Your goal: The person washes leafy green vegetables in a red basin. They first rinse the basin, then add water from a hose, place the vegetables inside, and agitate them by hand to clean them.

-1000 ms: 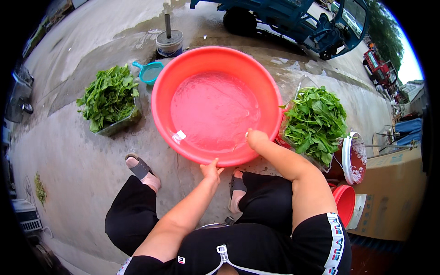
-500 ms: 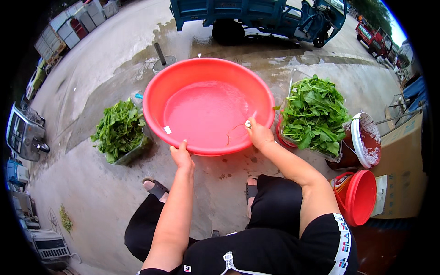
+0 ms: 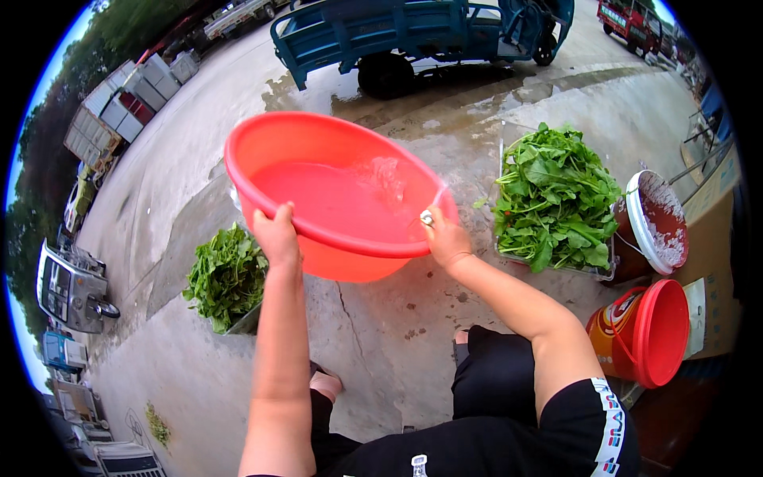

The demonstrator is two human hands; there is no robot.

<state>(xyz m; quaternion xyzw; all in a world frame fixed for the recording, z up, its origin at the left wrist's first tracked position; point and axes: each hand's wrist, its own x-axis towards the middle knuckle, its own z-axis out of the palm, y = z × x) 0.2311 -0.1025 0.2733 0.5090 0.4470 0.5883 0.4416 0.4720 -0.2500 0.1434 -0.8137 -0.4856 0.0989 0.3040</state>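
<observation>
A large red plastic basin point(image 3: 342, 266) hangs tilted in front of me, off the ground, with water point(image 3: 318, 187) sloshing inside it. My left hand point(image 3: 277, 236) grips its near rim toward the left, thumb over the edge. My right hand point(image 3: 445, 236) is closed on the rim at the right, near a small white metallic thing at the fingers that I cannot make out. Left of the basin, partly behind my left forearm, stands a clear crate of leafy greens point(image 3: 226, 274). A second crate heaped with leafy greens point(image 3: 552, 199) stands to the right.
A red bucket point(image 3: 662, 334) and a white-rimmed bucket point(image 3: 660, 222) stand at the right beside a cardboard box point(image 3: 719, 262). A blue cargo tricycle point(image 3: 429, 40) is parked ahead on wet concrete. Another three-wheeler point(image 3: 73, 286) stands at the far left.
The basin has been lifted and tipped, its left side higher, and has moved slightly left. Both hands rose with it, and the water inside now splashes. My feet have shifted.
</observation>
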